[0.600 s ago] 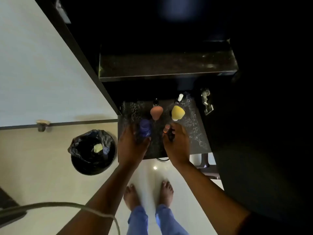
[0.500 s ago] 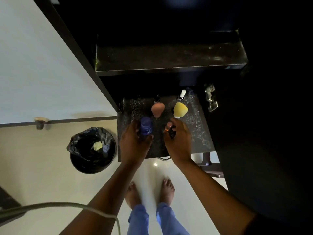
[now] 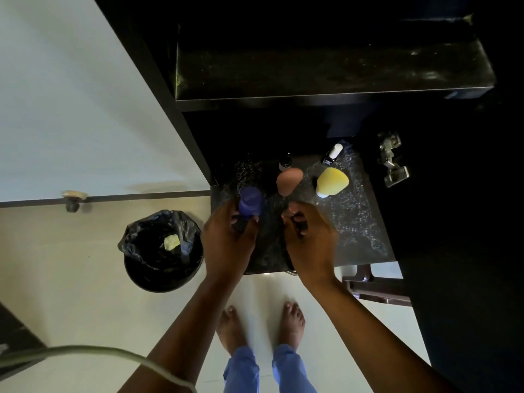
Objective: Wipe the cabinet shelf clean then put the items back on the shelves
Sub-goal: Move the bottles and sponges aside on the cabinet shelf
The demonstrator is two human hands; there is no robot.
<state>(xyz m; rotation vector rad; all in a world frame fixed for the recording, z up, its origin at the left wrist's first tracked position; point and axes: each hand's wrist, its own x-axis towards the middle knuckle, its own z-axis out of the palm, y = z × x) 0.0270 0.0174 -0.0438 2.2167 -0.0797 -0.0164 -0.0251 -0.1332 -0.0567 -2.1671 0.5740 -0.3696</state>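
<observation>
Gripping a purple jar [image 3: 250,200] with your left hand [image 3: 226,245], fingers and thumb curled round its sides, you hold it at the near left part of the dark speckled counter [image 3: 354,222]; whether its base touches the surface cannot be told. Your right hand [image 3: 310,245] sits just beside it, fingers curled inward toward the thumb; something small may be pinched there, but it is too dark to tell.

Beyond the hands, on the same counter: a pink sponge [image 3: 289,180] in the middle, a yellow sponge [image 3: 331,181] to its right, apart from each other. Behind the pink one stands a small dark bottle [image 3: 285,163]; behind the yellow one, a small bottle with a white cap [image 3: 334,151].

Above the counter, a dark cabinet shelf [image 3: 326,72] shows pale smears and dust along its top. A metal hinge [image 3: 392,158] sits at the right.

On the pale floor [image 3: 71,293] to the left, a black bin [image 3: 163,251] lined with a bag holds a yellow scrap [image 3: 171,241]. Your bare feet [image 3: 292,321] are below the counter edge. A pale cable [image 3: 99,350] crosses the lower left.
</observation>
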